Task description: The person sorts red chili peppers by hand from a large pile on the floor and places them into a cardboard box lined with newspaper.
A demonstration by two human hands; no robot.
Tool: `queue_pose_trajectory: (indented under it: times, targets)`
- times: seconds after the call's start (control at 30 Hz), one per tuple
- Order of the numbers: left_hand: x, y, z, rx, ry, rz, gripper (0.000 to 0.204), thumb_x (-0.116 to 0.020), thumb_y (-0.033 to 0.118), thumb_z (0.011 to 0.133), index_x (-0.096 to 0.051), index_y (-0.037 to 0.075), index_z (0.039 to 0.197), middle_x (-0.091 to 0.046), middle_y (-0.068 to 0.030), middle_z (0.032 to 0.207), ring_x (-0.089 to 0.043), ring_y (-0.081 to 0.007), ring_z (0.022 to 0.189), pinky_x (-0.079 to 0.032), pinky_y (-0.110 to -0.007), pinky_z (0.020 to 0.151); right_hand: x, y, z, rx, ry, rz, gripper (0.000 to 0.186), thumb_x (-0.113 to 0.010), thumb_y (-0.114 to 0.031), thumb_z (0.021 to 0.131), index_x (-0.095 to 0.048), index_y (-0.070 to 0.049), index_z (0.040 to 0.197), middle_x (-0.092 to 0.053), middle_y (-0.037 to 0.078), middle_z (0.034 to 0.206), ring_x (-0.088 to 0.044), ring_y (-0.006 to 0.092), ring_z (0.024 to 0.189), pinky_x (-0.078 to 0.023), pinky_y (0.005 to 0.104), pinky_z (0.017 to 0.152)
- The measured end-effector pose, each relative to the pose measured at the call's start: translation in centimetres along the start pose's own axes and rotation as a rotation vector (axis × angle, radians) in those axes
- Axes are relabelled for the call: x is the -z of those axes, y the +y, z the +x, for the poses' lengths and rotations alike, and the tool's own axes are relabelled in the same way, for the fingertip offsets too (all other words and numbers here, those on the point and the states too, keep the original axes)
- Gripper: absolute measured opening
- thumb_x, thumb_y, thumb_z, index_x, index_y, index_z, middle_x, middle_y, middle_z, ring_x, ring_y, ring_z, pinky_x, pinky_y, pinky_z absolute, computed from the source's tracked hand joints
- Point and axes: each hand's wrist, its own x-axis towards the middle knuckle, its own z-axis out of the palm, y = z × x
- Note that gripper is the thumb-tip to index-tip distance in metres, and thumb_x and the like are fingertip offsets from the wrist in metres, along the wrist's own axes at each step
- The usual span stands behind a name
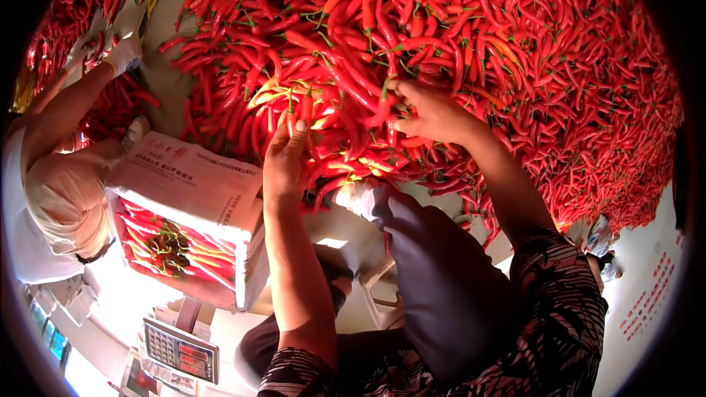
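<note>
Heap of red chillies [544, 95] spreads wide here; over its near side left hand [284, 153] pinches one chilli [290, 108], right hand [434, 114] pinches another chilli [382, 110].

The pale floor [170, 22] is exposed at 10 o'clock. Near 6 o'clock, it is lit by a bright patch [332, 242], beside which a pale frame [370, 301] is partly hidden. At 4 o'clock, a white surface [629, 279] is marked with red rows [647, 295]. At 8 o'clock, blue panes [56, 341] are bordered by glare [88, 378].
</note>
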Motion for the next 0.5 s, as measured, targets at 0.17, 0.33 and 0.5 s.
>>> queue_pose_trajectory:
  times: [0.17, 0.33, 0.5]
  targets:
    - [-1.0, -3.0, 0.6, 0.118, -0.251, -0.481, 0.041, -0.051, 0.017, 0.108, -0.049, 0.007, 0.148, -0.070, -0.0134, 0.110, -0.070, -0.0320, 0.101, -0.058, -0.047, 0.093, 0.9, -0.7, 2.0, 0.180, 0.498, -0.001, 0.019, -0.063, -0.016, 0.095, -0.067, -0.003, 0.108, -0.071, 0.015, 0.102, -0.069, 0.0354, 0.092, -0.054, 0.0437, 0.080]
    - [-0.4, -2.7, -0.1, 0.129, -0.247, -0.471, 0.037, -0.050, 0.008, 0.107, -0.052, 0.005, 0.143, -0.066, -0.0171, 0.127, -0.069, -0.0329, 0.106, -0.058, -0.050, 0.095, -0.5, -6.3, 8.0, 0.097, 0.355, -0.265, 0.023, -0.066, -0.019, 0.093, -0.066, -0.006, 0.111, -0.069, 0.015, 0.109, -0.069, 0.0348, 0.103, -0.054, 0.0441, 0.089]
    - [-1.1, -2.5, -0.1, 0.117, -0.158, -0.299, 0.037, -0.054, 0.005, 0.104, -0.054, 0.003, 0.141, -0.066, -0.0165, 0.125, -0.070, -0.0292, 0.103, -0.058, -0.046, 0.096, -4.0, -3.8, 11.0, 0.188, 0.413, -0.664, 0.027, -0.077, -0.022, 0.085, -0.067, -0.008, 0.105, -0.064, 0.015, 0.118, -0.062, 0.0383, 0.112, -0.050, 0.0512, 0.094]
